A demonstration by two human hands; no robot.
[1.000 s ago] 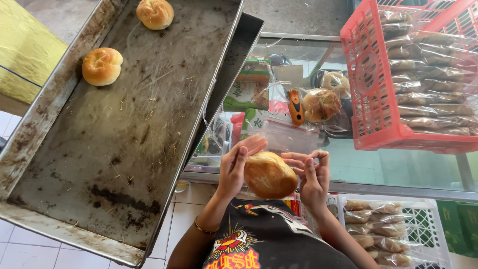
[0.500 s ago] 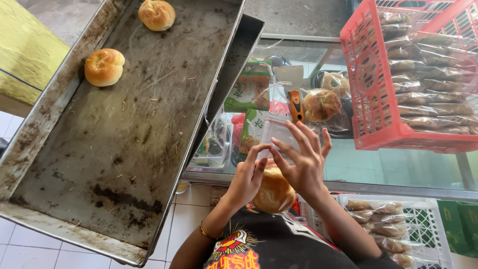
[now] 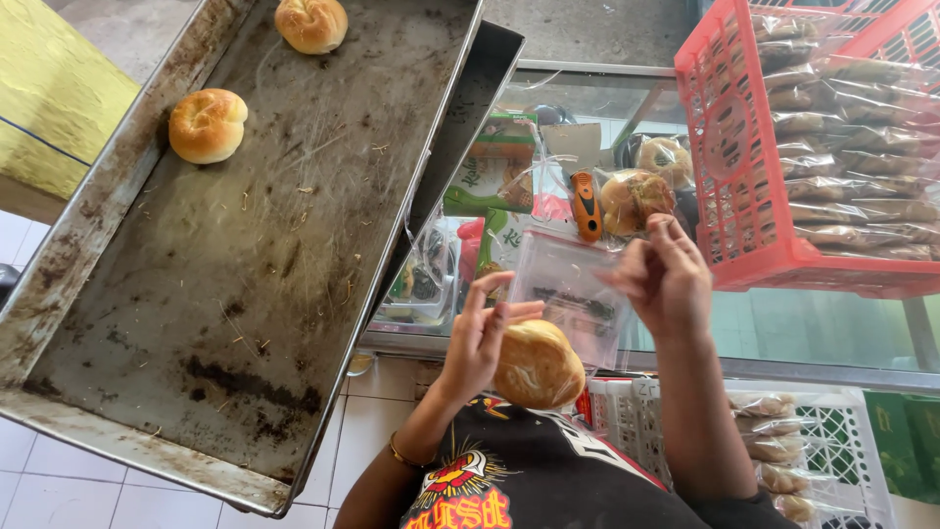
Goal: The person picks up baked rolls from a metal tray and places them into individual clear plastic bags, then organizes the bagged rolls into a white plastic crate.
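Over the glass counter [image 3: 832, 323] I've got my left hand [image 3: 480, 338] cupping the bun [image 3: 537, 364] from the side, and my right hand [image 3: 666, 279] pinching a clear bag [image 3: 568, 294] so its mouth faces the bun.

White tiled floor [image 3: 59, 490], glass counter [image 3: 822, 328], daylight
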